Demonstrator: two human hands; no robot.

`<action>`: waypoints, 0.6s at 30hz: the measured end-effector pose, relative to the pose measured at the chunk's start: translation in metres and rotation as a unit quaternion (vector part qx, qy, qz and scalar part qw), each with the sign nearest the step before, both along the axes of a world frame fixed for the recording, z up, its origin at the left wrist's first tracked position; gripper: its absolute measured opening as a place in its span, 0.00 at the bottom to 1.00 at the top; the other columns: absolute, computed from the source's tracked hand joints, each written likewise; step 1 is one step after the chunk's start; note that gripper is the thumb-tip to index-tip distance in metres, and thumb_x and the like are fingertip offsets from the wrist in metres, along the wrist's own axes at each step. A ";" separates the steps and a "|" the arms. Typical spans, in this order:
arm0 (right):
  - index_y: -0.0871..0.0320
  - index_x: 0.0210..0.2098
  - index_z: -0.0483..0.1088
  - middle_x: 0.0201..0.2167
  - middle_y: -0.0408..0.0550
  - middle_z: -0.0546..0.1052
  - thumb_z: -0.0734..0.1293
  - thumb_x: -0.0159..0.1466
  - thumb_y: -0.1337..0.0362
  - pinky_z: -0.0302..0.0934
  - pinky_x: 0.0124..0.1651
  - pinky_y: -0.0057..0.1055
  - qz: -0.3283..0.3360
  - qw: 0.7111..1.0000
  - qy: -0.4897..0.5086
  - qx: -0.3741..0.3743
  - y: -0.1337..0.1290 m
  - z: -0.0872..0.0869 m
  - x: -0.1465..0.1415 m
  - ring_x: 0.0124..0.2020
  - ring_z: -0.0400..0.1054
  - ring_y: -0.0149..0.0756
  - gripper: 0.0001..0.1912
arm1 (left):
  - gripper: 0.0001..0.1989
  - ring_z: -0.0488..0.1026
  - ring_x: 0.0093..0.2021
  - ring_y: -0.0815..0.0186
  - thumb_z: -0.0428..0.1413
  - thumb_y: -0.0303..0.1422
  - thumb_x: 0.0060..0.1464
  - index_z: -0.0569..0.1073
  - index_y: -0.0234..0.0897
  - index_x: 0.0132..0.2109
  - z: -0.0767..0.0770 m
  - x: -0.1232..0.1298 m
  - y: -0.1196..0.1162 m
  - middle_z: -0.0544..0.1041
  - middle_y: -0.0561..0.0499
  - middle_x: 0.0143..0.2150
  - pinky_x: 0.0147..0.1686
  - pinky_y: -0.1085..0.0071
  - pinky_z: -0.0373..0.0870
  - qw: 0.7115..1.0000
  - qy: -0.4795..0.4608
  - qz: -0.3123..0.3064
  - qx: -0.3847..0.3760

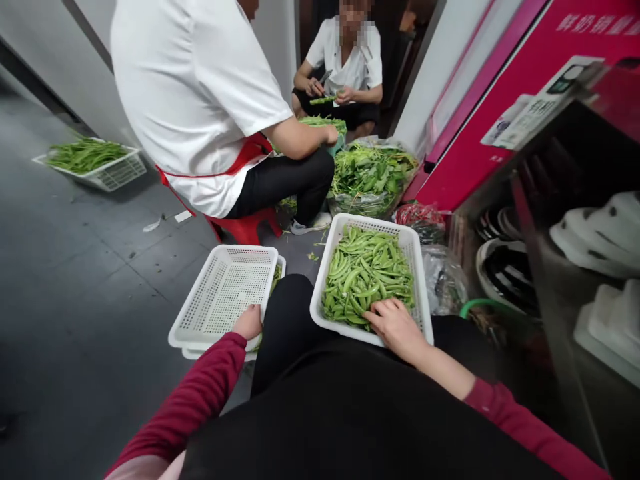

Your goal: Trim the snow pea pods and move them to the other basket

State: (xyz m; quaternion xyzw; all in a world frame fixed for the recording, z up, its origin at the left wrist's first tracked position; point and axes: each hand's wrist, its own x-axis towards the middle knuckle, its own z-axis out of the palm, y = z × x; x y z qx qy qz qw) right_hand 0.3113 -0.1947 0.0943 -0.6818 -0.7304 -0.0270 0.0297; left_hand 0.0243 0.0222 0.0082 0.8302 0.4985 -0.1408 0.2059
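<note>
1. While its fingers touch the pods [367, 263], right hand [399, 329]: curled; whether grasping any, cannot tell.
2. Left hand [249, 322]: curled at near right corner of left basket [225, 287]; whether gripping, cannot tell.
3. Right basket [423, 287]: right of left knee [293, 297], holding the pods.
4. Left basket: stacked on lower basket [193, 354].
5. Stool [245, 229]: red, beyond left basket, bearing person in white [175, 87].
6. Greens [370, 170]: bagged, beyond right basket.
7. Far basket [117, 172]: far left, heaped with long vegetables [87, 155].
8. Far person [345, 60]: holding green piece [323, 101].

R fingers [375, 318] on pods [369, 270], L fingers [253, 316] @ bskt [220, 297]

"鲜奶销量" [596, 24] on pink panel [530, 73], sticker [543, 105] lettering blurred
</note>
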 end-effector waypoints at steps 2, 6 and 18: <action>0.54 0.39 0.68 0.29 0.48 0.67 0.59 0.60 0.68 0.47 0.42 0.36 0.006 1.000 -0.012 -0.005 0.004 -0.002 0.001 0.34 0.57 0.37 0.10 | 0.19 0.66 0.46 0.63 0.45 0.26 0.50 0.62 0.30 0.50 0.029 0.016 -0.005 0.66 0.40 0.48 0.46 0.70 0.59 0.998 -0.040 -0.009 0.046; 0.55 0.33 0.70 0.28 0.48 0.66 0.58 0.60 0.67 0.47 0.40 0.37 0.079 0.996 -0.031 -0.015 0.020 -0.006 0.004 0.33 0.56 0.37 0.09 | 0.15 0.66 0.44 0.64 0.42 0.30 0.53 0.67 0.34 0.45 0.089 0.063 -0.040 0.69 0.45 0.43 0.45 0.70 0.61 0.950 -0.224 -0.121 0.182; 0.55 0.35 0.68 0.32 0.46 0.66 0.59 0.59 0.68 0.58 0.40 0.32 -0.110 0.921 0.354 0.118 -0.008 -0.006 0.033 0.36 0.63 0.35 0.08 | 0.16 0.62 0.22 0.75 0.41 0.36 0.54 0.70 0.32 0.39 0.100 0.169 -0.082 0.70 0.53 0.26 0.24 0.78 0.60 0.897 -0.293 -0.213 -0.253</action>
